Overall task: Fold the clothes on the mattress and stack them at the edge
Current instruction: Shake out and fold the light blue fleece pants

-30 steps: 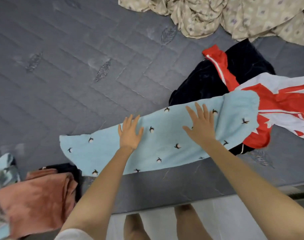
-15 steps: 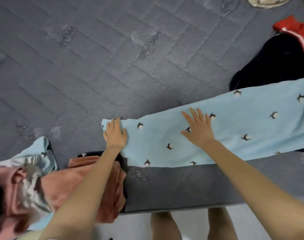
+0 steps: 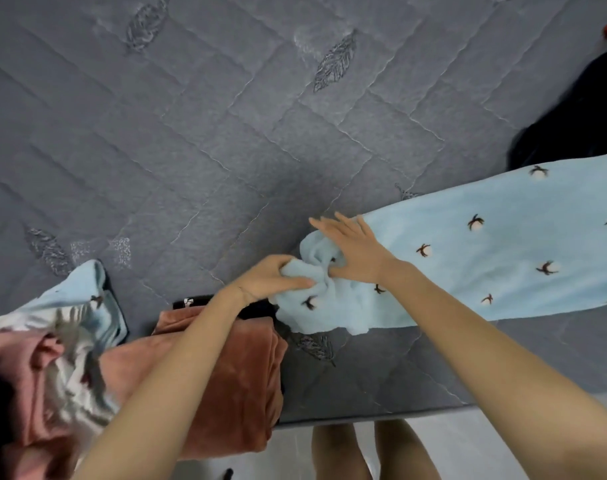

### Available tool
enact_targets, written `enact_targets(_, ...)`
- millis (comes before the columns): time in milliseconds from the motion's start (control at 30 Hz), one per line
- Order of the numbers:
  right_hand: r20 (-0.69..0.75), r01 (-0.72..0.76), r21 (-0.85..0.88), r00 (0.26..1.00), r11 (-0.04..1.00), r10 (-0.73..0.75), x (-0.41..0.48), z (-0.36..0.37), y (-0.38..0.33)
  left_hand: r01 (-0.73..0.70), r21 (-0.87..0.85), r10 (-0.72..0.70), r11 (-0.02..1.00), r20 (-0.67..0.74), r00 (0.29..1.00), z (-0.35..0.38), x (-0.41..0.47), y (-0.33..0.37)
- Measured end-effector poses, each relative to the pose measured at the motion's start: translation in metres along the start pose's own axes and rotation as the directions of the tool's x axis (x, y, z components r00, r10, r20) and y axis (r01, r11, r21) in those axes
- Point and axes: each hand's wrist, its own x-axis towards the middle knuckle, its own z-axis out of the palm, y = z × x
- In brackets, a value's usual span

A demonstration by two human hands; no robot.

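Gripping the bunched end of the light-blue patterned garment (image 3: 502, 258), the left hand (image 3: 277, 282) has fingers and thumb curled into the cloth, close to the mattress's near edge. The right hand (image 3: 355, 252) lies flat just beside it, fingers straight, pressing the fabric down. A clean fold, I judge, needs that flat hand as anchor while the gathered end is carried over along the strip, edges matched. A rust-brown folded garment (image 3: 232, 368) sits at the edge above the pale floor (image 3: 451, 452). Beyond lies the grey quilted mattress (image 3: 225, 150) with leaf motifs, and a dark garment (image 3: 572, 116) far right.
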Motion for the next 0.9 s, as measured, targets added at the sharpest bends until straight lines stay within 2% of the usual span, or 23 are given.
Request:
enact_targets(67,0.088,0.052,-0.069,0.995,0.996,-0.046,-0.005,0.001,-0.003,0.019,0.031,-0.021,0.999,0.084,0.996,0.004,-0.004,-0.002)
enact_targets(100,0.091,0.085,-0.101,0.993,0.991,-0.076,-0.009,0.001,-0.004,0.036,0.046,-0.040,0.998,0.075,0.996,0.004,-0.004,-0.004)
enact_targets(133,0.072,0.116,-0.110,0.991,0.987,-0.109,-0.013,0.002,-0.003,0.071,0.058,-0.073,0.996,0.021,0.997,0.005,-0.002,-0.006)
enact_targets(200,0.019,0.126,-0.031,0.992,0.992,-0.125,-0.027,0.003,0.002,0.121,0.089,-0.102,0.989,-0.190,0.976,0.008,0.005,-0.011)
enact_targets(267,-0.026,0.105,0.038,0.994,0.994,-0.104,-0.044,0.003,0.008,0.078,0.125,-0.032,0.989,-0.333,0.942,0.015,0.013,-0.018)
enact_targets(333,-0.057,0.096,-0.016,0.994,0.995,-0.097,-0.060,0.006,0.014,0.021,0.119,0.014,0.993,-0.290,0.957,0.023,0.019,-0.021)
enact_targets(467,-0.025,0.098,-0.071,0.995,0.993,-0.100,-0.087,0.006,0.022,-0.067,0.122,0.077,0.990,-0.083,0.994,0.049,0.032,-0.017)
enact_targets(567,-0.004,0.069,-0.037,0.998,0.997,-0.070,-0.097,0.003,0.029,0.000,0.050,0.006,0.999,-0.125,0.992,0.068,0.042,-0.007)
enact_targets(700,-0.048,-0.059,0.056,0.997,0.997,0.061,-0.104,0.003,0.034,0.038,-0.059,-0.041,0.998,-0.056,0.998,0.082,0.038,-0.002)
enact_targets(800,-0.081,-0.145,0.190,0.983,0.971,0.162,-0.105,-0.004,0.031,-0.017,-0.179,-0.013,0.984,-0.166,0.986,0.074,0.018,0.001)
enact_targets(900,-0.146,-0.147,0.299,0.969,0.943,0.198,-0.097,-0.014,0.021,-0.165,-0.323,0.067,0.932,-0.294,0.954,0.050,-0.001,0.004)
